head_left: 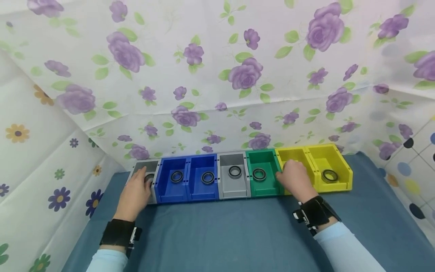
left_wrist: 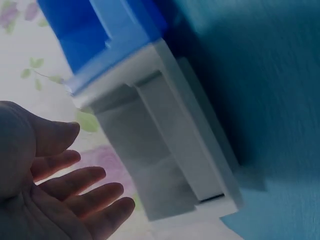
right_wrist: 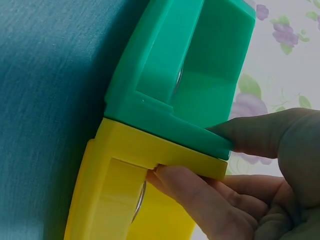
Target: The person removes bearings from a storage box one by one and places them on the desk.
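My left hand is over the far-left grey bin, its fingers relaxed and spread in the left wrist view, with nothing between them. A ball bearing lies in that bin, partly covered by the hand in the head view. My right hand pinches the adjoining side walls of the green bin and the left yellow bin. Its thumb is on the green side and its index finger on the yellow. Inside the yellow bin, a bearing's rim shows.
Between the hands stand two blue bins and a middle grey bin, each with a bearing. Another bearing lies in the green bin. The right yellow bin also has one. Behind the row rises a flowered sheet; blue cloth covers the table.
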The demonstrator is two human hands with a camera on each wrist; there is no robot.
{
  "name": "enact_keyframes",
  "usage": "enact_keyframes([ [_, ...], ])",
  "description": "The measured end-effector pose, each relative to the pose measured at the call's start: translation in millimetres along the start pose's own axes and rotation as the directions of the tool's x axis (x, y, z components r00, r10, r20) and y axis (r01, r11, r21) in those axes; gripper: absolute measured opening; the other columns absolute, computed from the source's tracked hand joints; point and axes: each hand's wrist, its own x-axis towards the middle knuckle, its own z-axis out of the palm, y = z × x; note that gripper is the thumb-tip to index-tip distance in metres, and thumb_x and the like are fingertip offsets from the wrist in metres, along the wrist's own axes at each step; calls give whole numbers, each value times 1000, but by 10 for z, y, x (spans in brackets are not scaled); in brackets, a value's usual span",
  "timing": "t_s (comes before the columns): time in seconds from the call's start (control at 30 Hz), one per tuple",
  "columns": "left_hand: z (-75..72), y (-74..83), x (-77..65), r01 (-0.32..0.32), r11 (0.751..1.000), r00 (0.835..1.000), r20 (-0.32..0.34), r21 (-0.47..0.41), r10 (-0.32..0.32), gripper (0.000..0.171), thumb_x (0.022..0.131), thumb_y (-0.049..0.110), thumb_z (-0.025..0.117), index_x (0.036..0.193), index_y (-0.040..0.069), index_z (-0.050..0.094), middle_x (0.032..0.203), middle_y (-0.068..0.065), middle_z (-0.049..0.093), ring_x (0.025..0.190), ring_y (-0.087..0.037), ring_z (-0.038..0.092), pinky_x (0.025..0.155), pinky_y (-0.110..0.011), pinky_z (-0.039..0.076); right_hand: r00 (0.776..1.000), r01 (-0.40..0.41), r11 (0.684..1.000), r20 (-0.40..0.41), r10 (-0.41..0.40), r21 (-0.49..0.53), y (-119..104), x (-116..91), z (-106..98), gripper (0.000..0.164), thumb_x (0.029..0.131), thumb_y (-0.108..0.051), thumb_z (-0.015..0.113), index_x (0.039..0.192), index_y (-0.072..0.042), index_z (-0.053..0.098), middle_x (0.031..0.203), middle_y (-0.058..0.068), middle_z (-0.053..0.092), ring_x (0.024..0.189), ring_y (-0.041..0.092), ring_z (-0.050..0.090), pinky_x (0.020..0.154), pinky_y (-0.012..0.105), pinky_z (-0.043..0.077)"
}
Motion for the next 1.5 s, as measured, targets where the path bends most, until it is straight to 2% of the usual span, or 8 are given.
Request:
enact_keyframes([
  [0.33, 155, -223, 164, 14, 999, 986, 167, -30, -9, 55, 85, 1, 56, 137, -3, 40, 130, -28, 44, 116, -43, 43, 90, -54, 37, 999, -36, 999, 39, 36, 0, -21, 22, -20, 33, 87, -23, 60, 59, -7, 49, 51, 1, 37, 44, 18, 45, 40, 25, 35],
  [0.53, 259, -309, 299, 53, 999, 966, 255, -10, -49, 58, 80, -2, 55, 136, -1, 42, 129, -24, 47, 116, -42, 43, 92, -53, 36, 997, -55, 998, 60, 54, 16, -16, 38, -32, 33, 86, -23, 62, 60, -8, 48, 51, 0, 35, 45, 18, 45, 42, 27, 37],
  [0.7, 337, -379, 325, 82, 997, 948, 309, 7, -80, 54, 85, 7, 56, 137, 2, 43, 131, -25, 45, 117, -42, 42, 93, -55, 35, 996, -62, 998, 59, 60, 17, -19, 35, -25, 32, 86, -23, 61, 61, -7, 50, 52, 1, 36, 45, 19, 46, 42, 27, 37],
  [0.87, 400, -412, 311, 59, 998, 954, 293, 37, -67, 51, 88, 12, 54, 137, 2, 42, 134, -25, 40, 120, -42, 38, 94, -55, 33, 996, -74, 997, 54, 73, 9, -23, 39, -13, 30, 86, -23, 61, 64, -6, 52, 53, 2, 37, 47, 19, 47, 43, 27, 37],
  [1.0, 414, -426, 292, 35, 997, 954, 295, 71, -54, 52, 88, 4, 46, 139, 2, 40, 135, -27, 36, 119, -43, 39, 91, -55, 36, 997, -57, 998, 50, 57, 7, -35, 50, -10, 31, 86, -22, 61, 62, -6, 51, 53, 1, 36, 46, 19, 46, 42, 27, 37],
  [1.13, 391, -411, 299, 25, 995, 946, 318, 100, -56, 55, 86, -3, 40, 141, 3, 37, 135, -28, 34, 116, -44, 41, 84, -52, 42, 998, -50, 999, 50, 49, 4, -51, 69, -31, 30, 86, -22, 61, 62, -7, 51, 53, 1, 36, 46, 19, 46, 42, 26, 37],
  [1.3, 387, -382, 309, 64, 991, 940, 326, 118, -100, 57, 86, -3, 40, 142, 7, 38, 131, -31, 36, 112, -45, 43, 82, -55, 42, 997, -63, 998, 52, 63, -4, -55, 79, -37, 29, 86, -23, 62, 64, -6, 53, 54, 2, 37, 47, 19, 47, 43, 26, 37],
  [1.5, 421, -384, 306, 79, 995, 957, 275, 68, -95, 49, 84, -1, 48, 133, 3, 48, 123, -28, 49, 110, -44, 47, 86, -57, 39, 995, -81, 997, 59, 81, -7, -49, 55, -32, 27, 86, -23, 62, 66, -6, 55, 55, 3, 40, 48, 19, 48, 44, 27, 38],
])
